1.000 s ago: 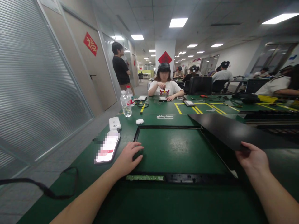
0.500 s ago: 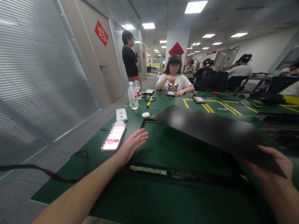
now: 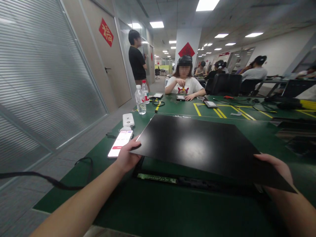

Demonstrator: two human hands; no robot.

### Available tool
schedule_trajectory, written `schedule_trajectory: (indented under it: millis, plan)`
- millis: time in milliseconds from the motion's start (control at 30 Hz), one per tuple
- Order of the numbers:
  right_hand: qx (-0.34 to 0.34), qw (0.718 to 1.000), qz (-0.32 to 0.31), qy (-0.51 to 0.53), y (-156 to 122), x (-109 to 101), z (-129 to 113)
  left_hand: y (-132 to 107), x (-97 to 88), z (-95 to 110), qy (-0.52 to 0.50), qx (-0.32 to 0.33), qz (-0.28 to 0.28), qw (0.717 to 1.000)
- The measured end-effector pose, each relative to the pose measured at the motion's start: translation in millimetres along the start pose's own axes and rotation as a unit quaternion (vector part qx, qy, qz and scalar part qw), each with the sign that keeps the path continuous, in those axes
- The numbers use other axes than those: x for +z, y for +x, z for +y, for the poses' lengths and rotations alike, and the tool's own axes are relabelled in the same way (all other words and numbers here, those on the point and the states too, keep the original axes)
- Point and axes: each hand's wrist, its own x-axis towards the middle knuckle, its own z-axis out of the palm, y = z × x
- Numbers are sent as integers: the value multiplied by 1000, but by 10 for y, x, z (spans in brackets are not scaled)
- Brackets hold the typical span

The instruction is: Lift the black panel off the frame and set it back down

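Note:
A thin, glossy black panel [image 3: 197,148], which looks like a display panel, is held up above the table between my hands. My left hand [image 3: 129,154] grips its left edge, thumb on top and fingers underneath. At the right edge, my right hand [image 3: 277,169] holds it the same way, with the fingers hidden below. Under the panel lies a black rectangular frame [image 3: 209,185], mostly covered. A green circuit board strip [image 3: 156,178] sits along the near side of this frame.
Left of the frame lie a lit phone [image 3: 120,144] and a white device [image 3: 128,120]. Two bottles, one a clear water bottle [image 3: 140,100], stand behind. Across the green table [image 3: 172,214] a seated person [image 3: 184,80] works on a small device. A black cable [image 3: 49,179] hangs at the left.
My left hand has gone from open beside the frame to gripping the panel's left edge. The panel has swung left and levelled over the frame, my right hand still on it.

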Motion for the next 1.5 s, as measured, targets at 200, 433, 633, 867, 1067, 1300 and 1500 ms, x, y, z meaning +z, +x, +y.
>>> schedule_trajectory:
  millis: [200,433,633,867,1067,1300,1500]
  plan:
    - [67,982,-155,-80,-35,134,31,-4,-9,71,16,41,41,998]
    - [-29,992,-90,-89,156,82,136,-22,-10,101,36,68,37,996]
    - [-80,985,-49,-148,143,80,105,-23,-6,83,64,56,24,996]
    - [-151,952,-4,-267,198,22,103,-57,-28,63,115,-13,-2,993]
    - [-168,931,19,-324,265,-24,123,-64,-16,17,120,-39,-17,992]
    - [-174,906,40,-385,294,-56,111,-76,30,-20,105,-68,-8,992]
    - [-200,895,40,-396,375,-117,168,-57,32,-52,93,-81,-11,992]
